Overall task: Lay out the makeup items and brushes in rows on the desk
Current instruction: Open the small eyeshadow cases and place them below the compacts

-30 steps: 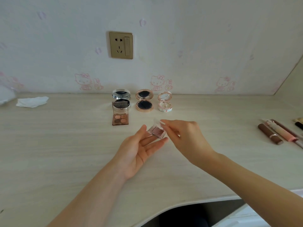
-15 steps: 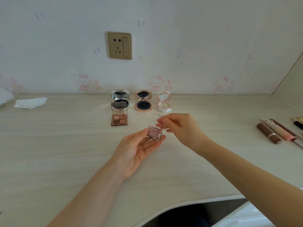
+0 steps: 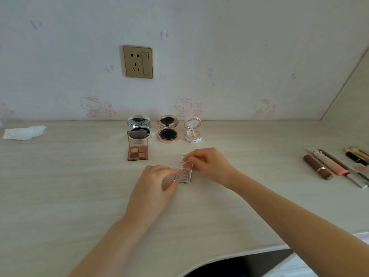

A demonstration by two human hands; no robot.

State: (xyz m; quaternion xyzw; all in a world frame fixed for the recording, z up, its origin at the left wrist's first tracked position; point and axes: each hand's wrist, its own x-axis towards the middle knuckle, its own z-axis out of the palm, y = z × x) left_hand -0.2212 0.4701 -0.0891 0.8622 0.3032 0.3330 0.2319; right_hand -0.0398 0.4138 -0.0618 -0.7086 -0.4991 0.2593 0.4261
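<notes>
Clear plastic, the small pink eyeshadow case [image 3: 184, 174] is sitting open mid-tabletop [image 3: 60, 186], well in from the front edge. The left hand [image 3: 153, 188] is pinching its base; the right hand [image 3: 209, 164] is pinching its raised lid. Open compacts [image 3: 167, 129] are lining the back edge, and lip tubes [image 3: 317, 166] are lying near the right edge.

Brushes [image 3: 357, 150] cut off by the right edge.
</notes>
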